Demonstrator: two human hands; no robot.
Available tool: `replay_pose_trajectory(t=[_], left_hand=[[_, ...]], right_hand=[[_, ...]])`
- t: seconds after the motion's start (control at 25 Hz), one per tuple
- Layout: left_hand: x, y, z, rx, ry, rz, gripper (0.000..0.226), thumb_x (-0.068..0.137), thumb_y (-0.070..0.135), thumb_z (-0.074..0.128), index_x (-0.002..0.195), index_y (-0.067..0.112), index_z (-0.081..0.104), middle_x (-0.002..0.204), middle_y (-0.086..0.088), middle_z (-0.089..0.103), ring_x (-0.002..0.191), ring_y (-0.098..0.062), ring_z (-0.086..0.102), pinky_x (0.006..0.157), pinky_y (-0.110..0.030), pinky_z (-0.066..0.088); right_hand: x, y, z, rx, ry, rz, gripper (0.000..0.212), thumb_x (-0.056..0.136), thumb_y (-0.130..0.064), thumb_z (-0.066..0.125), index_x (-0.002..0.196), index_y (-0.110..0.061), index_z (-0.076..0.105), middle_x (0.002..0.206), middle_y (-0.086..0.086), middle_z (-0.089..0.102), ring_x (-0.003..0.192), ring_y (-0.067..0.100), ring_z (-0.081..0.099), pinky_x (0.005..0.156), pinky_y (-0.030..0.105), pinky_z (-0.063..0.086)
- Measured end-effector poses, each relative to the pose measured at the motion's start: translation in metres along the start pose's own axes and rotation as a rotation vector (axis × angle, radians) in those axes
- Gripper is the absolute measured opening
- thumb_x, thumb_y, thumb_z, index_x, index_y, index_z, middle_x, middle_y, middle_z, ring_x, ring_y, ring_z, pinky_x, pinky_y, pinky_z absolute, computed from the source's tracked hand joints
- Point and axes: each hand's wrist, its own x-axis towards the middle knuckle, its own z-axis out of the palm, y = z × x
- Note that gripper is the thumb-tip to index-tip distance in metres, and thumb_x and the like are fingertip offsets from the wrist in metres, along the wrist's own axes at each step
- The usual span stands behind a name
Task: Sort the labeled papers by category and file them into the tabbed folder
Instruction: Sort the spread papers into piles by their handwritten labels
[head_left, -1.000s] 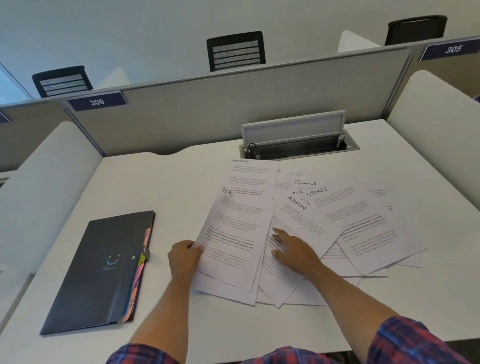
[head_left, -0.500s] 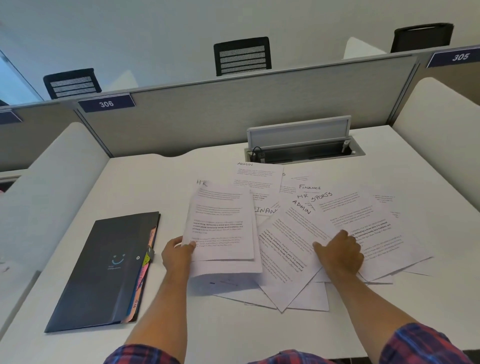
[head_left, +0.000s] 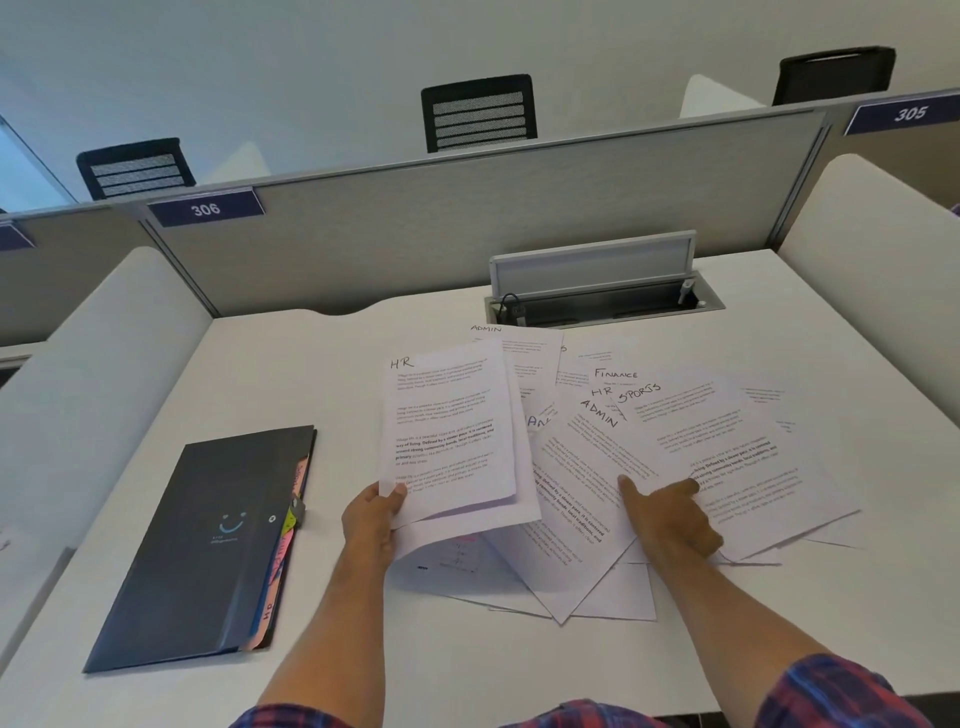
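White printed papers (head_left: 727, 457) lie fanned over the middle of the desk, hand-labelled ADMIN, FINANCE, HR and SPORTS at their tops. My left hand (head_left: 371, 519) pinches the bottom corner of a small stack of HR sheets (head_left: 441, 436) and holds it tilted up off the pile. My right hand (head_left: 670, 514) rests on the spread sheets, thumb and fingers pressing on the ADMIN page (head_left: 582, 483) and the SPORTS page. The dark tabbed folder (head_left: 202, 551) lies shut at the left, coloured tabs showing along its right edge.
An open cable box (head_left: 602, 296) with its lid raised sits at the back of the white desk (head_left: 291, 374). Grey partition panels (head_left: 467, 228) wall in the back and both sides. Black chairs stand beyond the partition.
My left hand has lifted the HR sheets up and away from the pile. My right hand slid right across the spread papers and now presses between the ADMIN and SPORTS pages.
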Motion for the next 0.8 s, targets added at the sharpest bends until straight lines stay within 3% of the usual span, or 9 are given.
replay_pose_trajectory(t=[0.12, 0.28, 0.36, 0.44, 0.6, 0.8], left_hand=[[-0.002, -0.005, 0.003, -0.001, -0.027, -0.026, 0.015, 0.093, 0.003, 0.066, 0.108, 0.005, 0.067, 0.110, -0.015, 0.071, 0.097, -0.034, 0.069, 0.094, -0.049, 0.055], [-0.006, -0.008, 0.003, -0.033, -0.094, -0.068, 0.019, 0.095, -0.001, 0.062, 0.113, 0.005, 0.064, 0.107, -0.013, 0.071, 0.092, -0.033, 0.069, 0.089, -0.049, 0.056], [-0.007, -0.009, 0.002, -0.054, -0.116, -0.084, 0.019, 0.095, -0.003, 0.060, 0.112, 0.006, 0.063, 0.104, -0.012, 0.071, 0.089, -0.032, 0.069, 0.087, -0.048, 0.056], [-0.008, -0.009, 0.001, -0.051, -0.125, -0.088, 0.020, 0.096, -0.005, 0.059, 0.111, 0.006, 0.063, 0.103, -0.012, 0.071, 0.088, -0.032, 0.068, 0.087, -0.048, 0.055], [-0.007, -0.014, 0.001, 0.027, -0.140, -0.072, 0.019, 0.095, -0.006, 0.058, 0.103, 0.008, 0.066, 0.098, -0.009, 0.073, 0.086, -0.031, 0.069, 0.082, -0.045, 0.056], [-0.011, -0.023, 0.003, 0.414, -0.175, 0.057, 0.022, 0.093, 0.002, 0.060, 0.093, 0.023, 0.067, 0.103, -0.004, 0.072, 0.098, -0.032, 0.067, 0.092, -0.051, 0.055]], right_hand=[[-0.002, -0.005, 0.004, -0.045, -0.019, -0.019, 0.095, 0.085, -0.063, 0.062, 0.147, -0.001, 0.024, 0.115, 0.015, 0.067, 0.106, 0.034, 0.063, 0.094, 0.044, 0.042], [-0.002, -0.014, 0.002, 0.043, -0.039, 0.002, 0.072, 0.083, -0.044, 0.074, 0.131, -0.004, 0.039, 0.114, 0.016, 0.065, 0.103, 0.035, 0.064, 0.092, 0.044, 0.049], [-0.006, -0.015, 0.002, -0.030, 0.011, -0.057, 0.067, 0.081, -0.048, 0.074, 0.125, -0.005, 0.046, 0.115, 0.014, 0.062, 0.101, 0.032, 0.064, 0.088, 0.041, 0.051], [-0.010, -0.014, 0.006, -0.153, 0.060, -0.150, 0.076, 0.078, -0.059, 0.072, 0.128, -0.006, 0.048, 0.120, 0.013, 0.059, 0.105, 0.028, 0.061, 0.088, 0.040, 0.050], [-0.013, -0.017, 0.010, -0.152, 0.054, -0.120, 0.114, 0.073, -0.065, 0.074, 0.153, -0.002, 0.021, 0.141, 0.020, 0.048, 0.125, 0.034, 0.052, 0.103, 0.044, 0.044], [-0.003, -0.024, 0.007, 0.090, -0.011, 0.054, 0.113, 0.078, -0.034, 0.080, 0.157, -0.002, 0.006, 0.138, 0.025, 0.047, 0.123, 0.040, 0.053, 0.104, 0.047, 0.043]])
